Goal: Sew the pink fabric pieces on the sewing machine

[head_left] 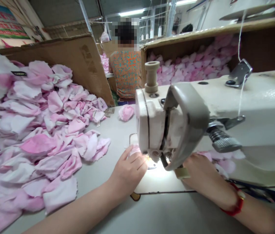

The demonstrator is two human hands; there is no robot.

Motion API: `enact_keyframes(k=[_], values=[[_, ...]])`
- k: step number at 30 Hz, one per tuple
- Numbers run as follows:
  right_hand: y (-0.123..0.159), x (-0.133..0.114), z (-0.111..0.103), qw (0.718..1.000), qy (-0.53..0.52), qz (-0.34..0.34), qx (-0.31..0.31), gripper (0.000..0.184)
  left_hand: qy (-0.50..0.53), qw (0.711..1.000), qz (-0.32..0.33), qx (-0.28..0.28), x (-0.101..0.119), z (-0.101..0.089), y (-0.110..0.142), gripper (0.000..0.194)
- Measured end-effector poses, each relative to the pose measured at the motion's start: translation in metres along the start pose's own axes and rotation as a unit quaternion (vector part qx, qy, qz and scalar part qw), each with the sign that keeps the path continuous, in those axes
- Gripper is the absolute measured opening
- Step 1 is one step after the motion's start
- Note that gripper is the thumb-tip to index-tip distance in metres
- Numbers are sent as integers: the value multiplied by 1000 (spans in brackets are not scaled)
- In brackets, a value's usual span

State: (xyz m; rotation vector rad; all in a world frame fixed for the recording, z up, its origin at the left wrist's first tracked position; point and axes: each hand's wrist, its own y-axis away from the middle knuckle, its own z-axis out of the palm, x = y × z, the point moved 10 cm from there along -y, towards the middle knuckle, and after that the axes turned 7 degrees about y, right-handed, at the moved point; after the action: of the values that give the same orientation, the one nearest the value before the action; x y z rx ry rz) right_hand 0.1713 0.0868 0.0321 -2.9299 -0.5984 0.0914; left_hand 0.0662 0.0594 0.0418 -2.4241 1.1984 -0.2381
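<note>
The left hand [130,167] holds a pink fabric piece [135,150] in a narrow grip at 12 o'clock, just under the sewing machine head [149,123]. The right hand [201,172] lies at 1 o'clock, its grip hidden, so I cannot tell. A pile of pink offcuts [30,130] spreads at 9 o'clock.

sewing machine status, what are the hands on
Left hand on pink fabric at the lit needle area of the sewing machine. Right hand on the machine's right side, by more pink fabric. Large pink fabric pile beside left arm.
</note>
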Motion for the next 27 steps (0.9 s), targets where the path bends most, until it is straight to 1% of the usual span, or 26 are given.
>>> enact_keyframes(k=[3, 9, 13, 15, 18, 19, 20, 22, 24, 27], values=[[-1, 1, 1, 1000, -3, -2, -3, 24, 24, 999, -9, -22, -5, 6, 0, 16], [1, -2, -3, 1000, 9, -12, 16, 24, 79, 996, -20, -33, -10, 5, -3, 22], [0, -1, -8, 1000, 8, -14, 20, 24, 115, 992, -15, -42, -13, 1, -4, 20], [-1, 4, -8, 1000, 0, -8, 7, 24, 134, 991, -4, -18, -17, -8, -6, 20], [0, 7, -6, 999, -25, -13, -20, 22, 154, 986, 15, 58, -26, -31, -9, 22], [2, 5, -7, 999, -38, -20, -23, 20, 157, 985, 21, 69, -28, -36, -10, 21], [3, 0, -9, 998, -54, -32, -20, 18, 158, 985, 28, 67, -29, -37, -11, 19], [8, -16, -14, 994, -89, -64, -2, 16, 153, 986, 48, 37, -27, -35, -14, 15], [11, -37, -16, 990, -104, -92, 8, 25, 139, 988, 65, 10, -23, -32, -15, 16], [11, -60, -7, 991, -88, -96, -17, 44, 114, 989, 95, -7, -11, -31, -13, 17]])
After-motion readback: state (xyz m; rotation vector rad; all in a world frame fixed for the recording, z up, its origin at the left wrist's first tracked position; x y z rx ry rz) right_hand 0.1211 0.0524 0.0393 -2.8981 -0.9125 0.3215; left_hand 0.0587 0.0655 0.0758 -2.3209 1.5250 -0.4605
